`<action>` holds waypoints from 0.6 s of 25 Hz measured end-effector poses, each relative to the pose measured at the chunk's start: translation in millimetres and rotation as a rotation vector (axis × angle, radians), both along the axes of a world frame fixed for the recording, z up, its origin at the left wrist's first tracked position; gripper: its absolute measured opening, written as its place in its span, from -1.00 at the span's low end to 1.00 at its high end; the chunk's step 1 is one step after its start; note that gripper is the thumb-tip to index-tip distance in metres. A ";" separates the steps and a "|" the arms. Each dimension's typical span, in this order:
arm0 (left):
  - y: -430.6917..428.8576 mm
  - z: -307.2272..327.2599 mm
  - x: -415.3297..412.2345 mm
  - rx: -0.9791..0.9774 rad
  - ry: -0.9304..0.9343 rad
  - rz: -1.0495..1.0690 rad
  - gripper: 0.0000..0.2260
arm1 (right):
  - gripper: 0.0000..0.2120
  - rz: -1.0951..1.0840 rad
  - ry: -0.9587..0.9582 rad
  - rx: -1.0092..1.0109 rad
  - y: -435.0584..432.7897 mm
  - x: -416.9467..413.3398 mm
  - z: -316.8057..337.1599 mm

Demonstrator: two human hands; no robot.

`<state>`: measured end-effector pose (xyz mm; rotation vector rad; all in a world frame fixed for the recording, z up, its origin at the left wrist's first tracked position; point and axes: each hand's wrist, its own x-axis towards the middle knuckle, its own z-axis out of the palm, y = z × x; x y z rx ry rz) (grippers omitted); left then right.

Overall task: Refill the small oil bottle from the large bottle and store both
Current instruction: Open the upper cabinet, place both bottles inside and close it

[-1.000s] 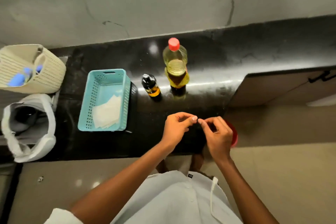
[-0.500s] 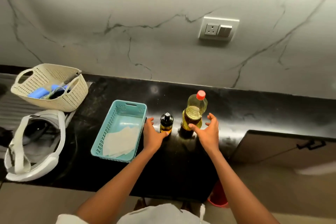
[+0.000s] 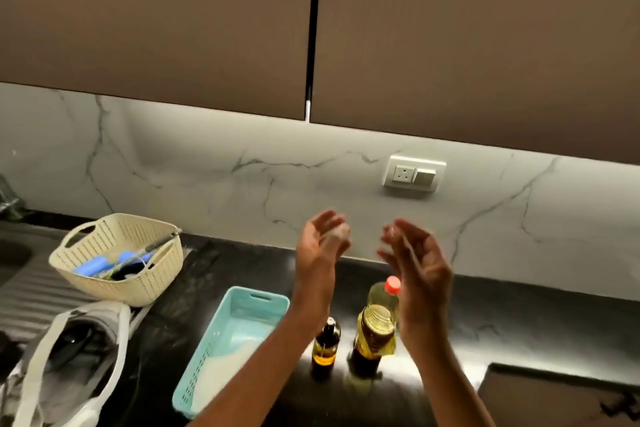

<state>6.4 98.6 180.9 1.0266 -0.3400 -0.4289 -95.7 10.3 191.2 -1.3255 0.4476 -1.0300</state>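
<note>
Motion-blurred fingertips (image 3: 337, 230) of the left hand (image 3: 320, 246); small oil bottle (image 3: 325, 345) cap behind that forearm.

Single head cam, wide-angle, worn by the person at the counter (image 3: 519, 315). Faces forward at the backsplash (image 3: 207, 166) and upper cabinets (image 3: 156, 21), counter in lower frame, close range. No second view.

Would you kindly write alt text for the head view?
Both hands, left hand and right hand, are raised empty above a black counter, where a small dark bottle and a large red-capped oil bottle stand beside a teal basket.
</note>
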 end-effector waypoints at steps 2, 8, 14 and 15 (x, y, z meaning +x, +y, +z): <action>-8.6 58.4 26.2 -0.286 0.163 -0.113 -0.59 | -0.40 0.153 -0.271 0.193 -2.2 32.7 52.5; -18.5 120.8 42.0 -0.489 0.289 -0.114 -0.64 | -0.41 0.111 -0.528 0.432 10.8 82.2 112.1; -28.9 131.5 52.2 -0.489 0.319 -0.073 -0.64 | -0.59 0.069 -0.562 0.574 -3.8 102.4 115.4; -30.2 131.1 55.0 -0.487 0.313 -0.083 -0.68 | -0.62 0.068 -0.565 0.588 -5.1 105.5 116.4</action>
